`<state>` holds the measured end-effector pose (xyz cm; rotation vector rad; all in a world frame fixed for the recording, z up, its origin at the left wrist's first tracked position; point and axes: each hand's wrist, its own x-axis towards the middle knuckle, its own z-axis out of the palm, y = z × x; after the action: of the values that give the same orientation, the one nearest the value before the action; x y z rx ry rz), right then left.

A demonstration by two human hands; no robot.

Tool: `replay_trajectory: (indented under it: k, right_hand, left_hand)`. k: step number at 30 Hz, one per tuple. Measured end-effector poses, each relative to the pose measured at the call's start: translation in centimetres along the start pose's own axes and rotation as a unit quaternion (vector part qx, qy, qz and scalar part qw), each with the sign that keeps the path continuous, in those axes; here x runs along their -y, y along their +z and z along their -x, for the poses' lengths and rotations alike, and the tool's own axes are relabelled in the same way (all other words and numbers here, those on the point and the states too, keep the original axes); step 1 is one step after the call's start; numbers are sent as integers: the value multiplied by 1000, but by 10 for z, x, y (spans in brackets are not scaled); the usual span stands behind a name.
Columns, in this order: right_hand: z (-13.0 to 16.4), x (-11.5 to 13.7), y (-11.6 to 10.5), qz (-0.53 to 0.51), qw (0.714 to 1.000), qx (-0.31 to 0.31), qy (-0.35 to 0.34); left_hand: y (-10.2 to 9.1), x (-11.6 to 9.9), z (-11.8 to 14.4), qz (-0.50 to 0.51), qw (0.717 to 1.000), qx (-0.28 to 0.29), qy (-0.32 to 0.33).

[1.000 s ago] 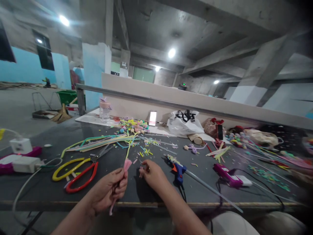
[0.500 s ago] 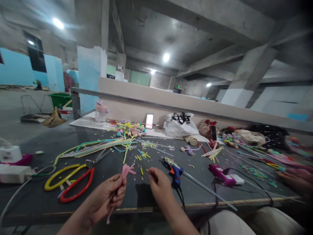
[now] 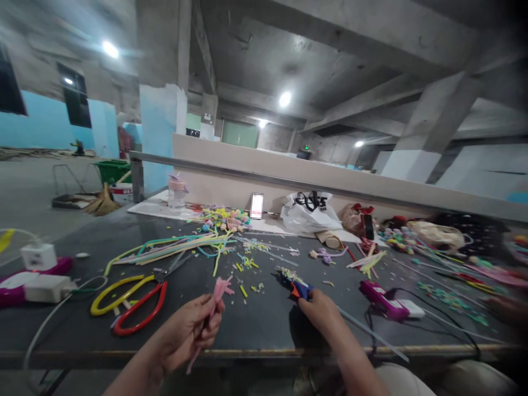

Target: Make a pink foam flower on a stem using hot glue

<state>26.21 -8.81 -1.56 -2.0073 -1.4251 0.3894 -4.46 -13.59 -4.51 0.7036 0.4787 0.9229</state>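
Note:
My left hand is closed around a small bunch of pink fuzzy strips that looks like pipe cleaners, their tips spreading above the fingers and a thin tail hanging below. My right hand has its fingers wrapped on the handle of a blue and orange hot glue gun, which lies on the dark table. A long clear glue stick runs out behind it, partly hidden by the hand. Scissors with yellow and red handles rest left of my left hand.
Pastel pipe cleaners and cut scraps are strewn across the table. Power strips with cables lie on both sides. A plastic cup, phone and white bag stand along the back. Another person's hand shows at far right.
My right hand has moved right, from beside the pink strips to the glue gun, and taken hold of its handle. My left hand keeps the pink strips. The view has shifted slightly left.

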Motion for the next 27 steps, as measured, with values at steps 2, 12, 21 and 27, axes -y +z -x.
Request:
replay_trajectory:
  k: [2, 12, 21, 27]
  right_hand:
    - [0, 1, -3, -59, 998, 31, 23]
    - [50, 13, -6, -681, 659, 255, 194]
    - [112, 50, 1, -513, 831, 207, -56]
    - [143, 53, 20, -376, 908, 141, -123]
  left_hand:
    - [1, -1, 0, -2, 1000, 0, 1]
    - [5, -3, 1, -10, 1000, -10, 5]
    - [7, -3, 3, -14, 999, -28, 11]
    - [7, -1, 2, -32, 997, -62, 14]
